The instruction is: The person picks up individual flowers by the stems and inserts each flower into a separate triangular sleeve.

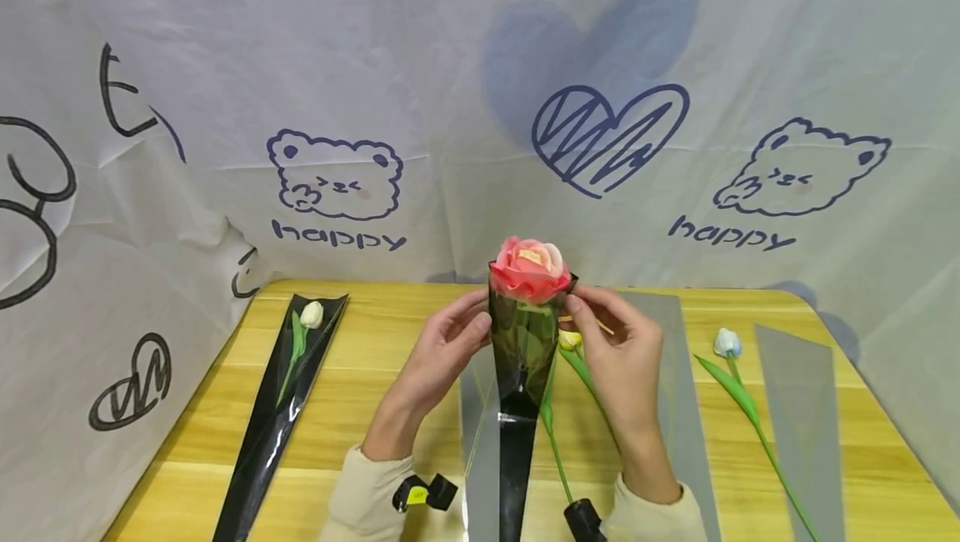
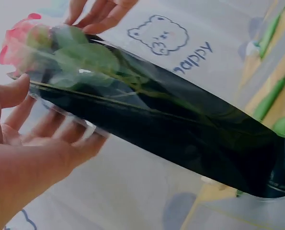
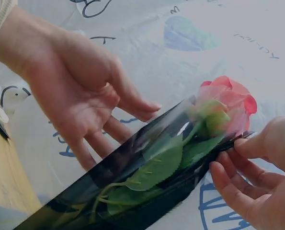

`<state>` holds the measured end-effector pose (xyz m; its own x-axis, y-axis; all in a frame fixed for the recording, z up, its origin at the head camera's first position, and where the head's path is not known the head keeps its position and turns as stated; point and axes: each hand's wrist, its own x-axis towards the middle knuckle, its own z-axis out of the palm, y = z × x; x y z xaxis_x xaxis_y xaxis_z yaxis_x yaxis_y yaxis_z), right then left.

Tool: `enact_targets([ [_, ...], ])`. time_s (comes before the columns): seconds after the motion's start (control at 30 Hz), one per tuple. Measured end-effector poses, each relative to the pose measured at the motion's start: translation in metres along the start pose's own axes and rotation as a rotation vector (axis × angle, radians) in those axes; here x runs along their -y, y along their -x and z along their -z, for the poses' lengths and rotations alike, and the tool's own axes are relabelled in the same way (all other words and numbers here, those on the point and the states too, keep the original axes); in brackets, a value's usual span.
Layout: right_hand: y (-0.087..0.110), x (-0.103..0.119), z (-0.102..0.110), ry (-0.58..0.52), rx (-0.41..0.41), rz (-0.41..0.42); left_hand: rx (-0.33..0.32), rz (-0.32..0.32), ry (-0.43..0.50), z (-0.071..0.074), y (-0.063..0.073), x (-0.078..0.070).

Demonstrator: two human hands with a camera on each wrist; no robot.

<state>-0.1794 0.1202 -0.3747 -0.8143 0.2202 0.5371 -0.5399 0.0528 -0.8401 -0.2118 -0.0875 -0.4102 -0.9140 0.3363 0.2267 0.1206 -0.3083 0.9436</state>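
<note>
Upright in the head view is a pink rose [image 1: 531, 268] inside a flower sleeve [image 1: 517, 434] with a clear front and black back. Its bloom rises past the sleeve's mouth, while green leaves [image 3: 156, 163] show through the film. My left hand [image 1: 442, 350] holds the sleeve's left edge near the top, thumb at the edge and fingers behind. On the opposite edge, just below the bloom, my right hand [image 1: 621, 358] pinches the film between thumb and fingers [image 3: 245, 184].
At the left of the wooden table [image 1: 375, 350] lies a white tulip [image 1: 311, 314] in another black sleeve [image 1: 262, 450]. Behind my hands lie a yellow tulip [image 1: 570, 340] and a grey sheet [image 1: 678, 409]. A pale blue tulip [image 1: 727, 343] and grey sleeve [image 1: 806, 425] lie at right.
</note>
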Motion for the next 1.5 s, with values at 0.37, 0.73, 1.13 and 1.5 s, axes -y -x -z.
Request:
enact_targets([
  [0.37,-0.003,0.006,0.015,0.070,0.213,0.117,-0.076,-0.035,-0.310,-0.001,0.000,-0.004],
  [0.73,-0.007,0.003,0.020,0.132,0.313,0.161,0.017,-0.118,-0.416,-0.003,0.003,-0.013],
  [1.13,-0.006,0.000,0.022,0.244,0.354,0.144,0.026,-0.122,-0.444,-0.004,0.004,-0.015],
  [1.5,-0.003,0.001,0.024,0.312,0.348,0.179,-0.005,-0.138,-0.466,-0.004,0.006,-0.017],
])
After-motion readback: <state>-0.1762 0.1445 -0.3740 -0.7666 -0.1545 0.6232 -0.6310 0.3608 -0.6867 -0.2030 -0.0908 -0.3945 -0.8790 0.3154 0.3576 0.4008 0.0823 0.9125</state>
